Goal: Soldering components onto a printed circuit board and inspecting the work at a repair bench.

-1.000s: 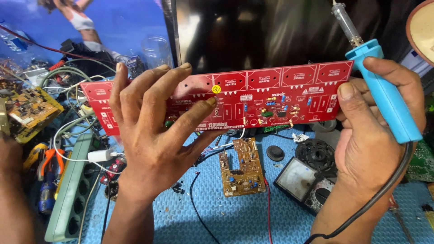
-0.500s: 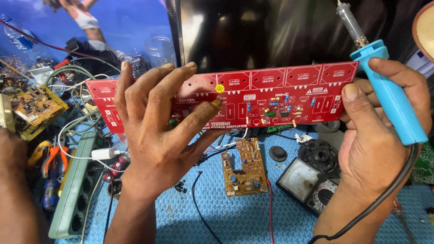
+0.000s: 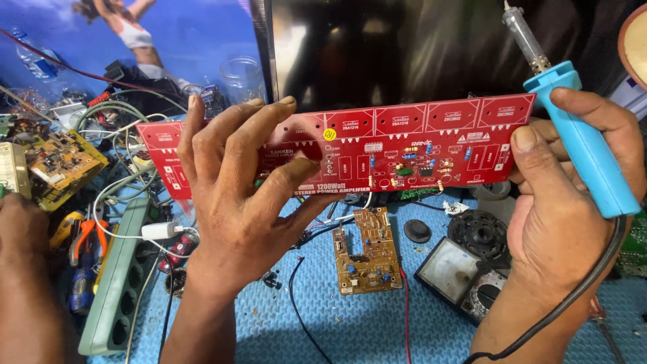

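A long red circuit board [image 3: 404, 152] was held up level in front of the camera, above a blue textured counter [image 3: 377, 323], its printed and component side facing the viewer. The left hand [image 3: 236, 195] grasped the board near its left half, fingers spread wide across the front and thumb pressed along the lower edge, apparently to keep the long board steady and flat for viewing. The right hand [image 3: 566, 202] pinched the board's right end between thumb and fingers, while the same hand was also clenched around the blue handle of a soldering iron [image 3: 579, 141]. The iron pointed up and away, its metal tip well clear of the board, and its black cord hung down past the wrist; that looked like a way of keeping the tool ready without touching anything.

Below the board, on the counter, lay a small brown circuit board [image 3: 367, 253], a black round part [image 3: 417, 231] and a black multimeter [image 3: 465, 273] with a pale dial face. To the left sat a green power strip [image 3: 114, 296], orange-handled pliers [image 3: 87, 236], tangled white and grey wires, and another brown circuit board [image 3: 60, 165]. A second person's arm [image 3: 27, 283] rested at the lower left edge. A dark screen [image 3: 404, 47] stood behind the red board.
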